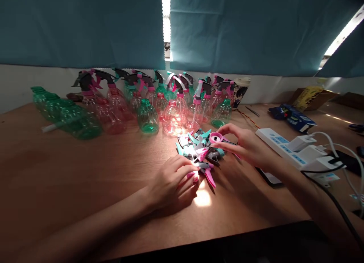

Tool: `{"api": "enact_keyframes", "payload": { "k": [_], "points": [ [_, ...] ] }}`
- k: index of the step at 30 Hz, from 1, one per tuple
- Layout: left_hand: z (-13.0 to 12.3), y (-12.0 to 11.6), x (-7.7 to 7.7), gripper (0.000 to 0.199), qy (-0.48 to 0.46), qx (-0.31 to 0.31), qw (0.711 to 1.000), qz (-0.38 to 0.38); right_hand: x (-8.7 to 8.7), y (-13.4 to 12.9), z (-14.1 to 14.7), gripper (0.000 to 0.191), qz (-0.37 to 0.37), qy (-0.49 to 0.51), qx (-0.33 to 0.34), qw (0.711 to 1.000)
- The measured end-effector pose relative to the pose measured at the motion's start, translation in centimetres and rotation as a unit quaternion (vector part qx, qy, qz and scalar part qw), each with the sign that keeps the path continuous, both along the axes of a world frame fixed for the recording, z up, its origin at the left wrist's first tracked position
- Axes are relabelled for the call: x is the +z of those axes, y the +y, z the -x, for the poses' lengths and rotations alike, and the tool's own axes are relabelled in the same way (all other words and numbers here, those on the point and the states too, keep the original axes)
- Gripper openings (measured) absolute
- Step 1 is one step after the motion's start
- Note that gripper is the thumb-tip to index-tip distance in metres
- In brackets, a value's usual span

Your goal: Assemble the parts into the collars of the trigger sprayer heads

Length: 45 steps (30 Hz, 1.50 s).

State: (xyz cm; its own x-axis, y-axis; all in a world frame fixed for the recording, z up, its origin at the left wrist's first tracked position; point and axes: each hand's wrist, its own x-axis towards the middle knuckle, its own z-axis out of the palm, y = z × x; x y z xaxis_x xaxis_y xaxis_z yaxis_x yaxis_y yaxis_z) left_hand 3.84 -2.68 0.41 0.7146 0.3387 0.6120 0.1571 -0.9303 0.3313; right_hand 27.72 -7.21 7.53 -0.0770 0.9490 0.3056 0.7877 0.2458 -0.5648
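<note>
My left hand (178,177) is closed on a grey and pink trigger spray head (205,166) at the near side of a small pile. The pink trigger of that head points toward me. With thumb and fingertips, my right hand (246,145) grips another spray head by its pink collar (216,138), whose round opening faces me. Between the hands lies the pile of loose spray heads (200,143) in grey, pink and turquoise, partly washed out by bright sunlight.
Behind the pile stand several green bottles (148,117) and pink bottles (172,119), many with spray heads. A patterned paper cup (240,93) is behind them. At right are a power strip (280,147) with chargers and cables, a phone (269,177) and a blue packet (297,117).
</note>
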Motion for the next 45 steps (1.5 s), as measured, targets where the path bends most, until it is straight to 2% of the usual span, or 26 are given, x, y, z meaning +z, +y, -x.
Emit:
{"api": "enact_keyframes", "payload": {
  "k": [2, 4, 6, 8, 10, 13, 16, 18, 20, 24, 27, 31, 39, 42, 45],
  "points": [
    [0.5, -0.2, 0.5, 0.014, -0.071, 0.027, 0.997, 0.018, -0.2, 0.8, 1.2, 0.030, -0.013, 0.014, 0.024, 1.000],
    [0.9, -0.3, 0.9, 0.032, -0.107, 0.062, 0.991, 0.049, -0.5, 1.5, 2.8, 0.029, -0.012, 0.016, 0.050, 0.999],
    [1.3, -0.5, 1.1, 0.045, -0.095, 0.106, 0.985, 0.099, -0.8, 1.9, 4.6, 0.030, 0.001, 0.022, 0.067, 0.998],
    [1.8, -0.5, 1.1, 0.046, -0.064, 0.148, 0.978, 0.131, -1.3, 2.3, 6.4, 0.031, 0.033, 0.042, 0.084, 0.995],
    [2.5, -0.2, 1.0, 0.044, -0.023, 0.172, 0.977, 0.120, -1.8, 2.6, 7.8, 0.031, 0.063, 0.068, 0.093, 0.991],
    [3.3, 0.6, 1.0, 0.047, 0.044, 0.188, 0.980, 0.040, -2.8, 3.2, 8.7, 0.030, 0.085, 0.093, 0.109, 0.986],
    [3.7, 1.4, 0.8, 0.045, 0.079, 0.192, 0.978, -0.028, -4.0, 3.7, 8.3, 0.031, 0.018, 0.043, 0.104, 0.994],
    [3.7, 1.6, 0.5, 0.043, 0.079, 0.189, 0.978, -0.046, -4.8, 3.6, 7.5, 0.041, -0.054, -0.057, 0.087, 0.993],
    [3.7, 1.7, 0.2, 0.044, 0.062, 0.183, 0.980, -0.054, -5.5, 2.9, 6.5, 0.056, -0.060, -0.139, 0.089, 0.985],
    [3.7, 1.4, -0.2, 0.047, 0.031, 0.166, 0.984, -0.058, -6.8, 0.0, 4.5, 0.050, -0.050, -0.230, 0.072, 0.969],
    [3.8, 1.2, -0.1, 0.045, 0.019, 0.164, 0.985, -0.058, -7.8, -2.4, 3.2, 0.048, -0.055, -0.259, 0.001, 0.964],
    [3.7, 0.9, 0.0, 0.044, 0.040, 0.152, 0.987, -0.044, -8.5, -4.4, 2.1, 0.054, -0.050, -0.270, -0.072, 0.959],
    [3.7, 1.0, 0.5, 0.040, 0.113, 0.165, 0.980, -0.021, -7.6, -5.4, 1.1, 0.055, -0.020, -0.281, -0.147, 0.948],
    [3.8, 1.1, 1.0, 0.038, 0.138, 0.170, 0.976, -0.005, -6.8, -5.4, 0.1, 0.051, -0.010, -0.280, -0.133, 0.951],
    [3.8, 1.3, 1.3, 0.045, 0.152, 0.193, 0.969, 0.001, -5.3, -4.4, 0.2, 0.041, 0.010, -0.217, -0.090, 0.972]
  ]
}}
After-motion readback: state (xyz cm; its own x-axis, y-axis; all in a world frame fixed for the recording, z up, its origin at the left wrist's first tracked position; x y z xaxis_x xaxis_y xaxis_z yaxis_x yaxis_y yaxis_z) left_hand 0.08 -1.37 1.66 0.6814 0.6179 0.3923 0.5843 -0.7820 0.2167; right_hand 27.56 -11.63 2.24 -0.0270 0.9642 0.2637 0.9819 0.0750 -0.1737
